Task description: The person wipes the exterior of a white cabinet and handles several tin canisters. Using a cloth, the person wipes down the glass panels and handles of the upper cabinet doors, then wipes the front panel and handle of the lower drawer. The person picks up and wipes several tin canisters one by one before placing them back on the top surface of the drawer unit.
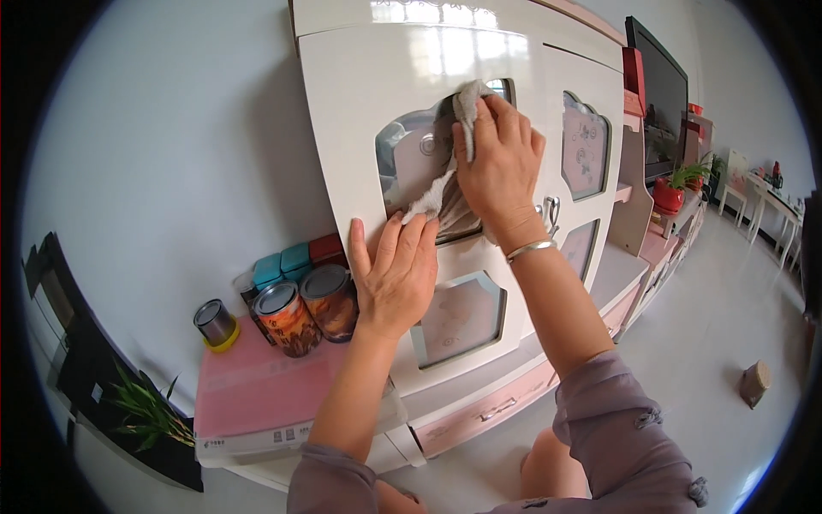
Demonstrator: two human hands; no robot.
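My right hand grips a grey-beige cloth and presses it against the upper glass pane of a white cabinet door. The cloth trails down across the pane, with a loose pale corner near my left hand. That hand lies with its fingers spread on the door frame by the pane's lower left edge. Its fingertips meet the loose corner; its thumb is hidden. Below is a second framed pane. A silver bracelet circles my right wrist.
Printed canisters and teal boxes stand on the pink-topped side unit at left. To the right are door handles, a red plant pot and a television. A small stool-like block sits on the floor.
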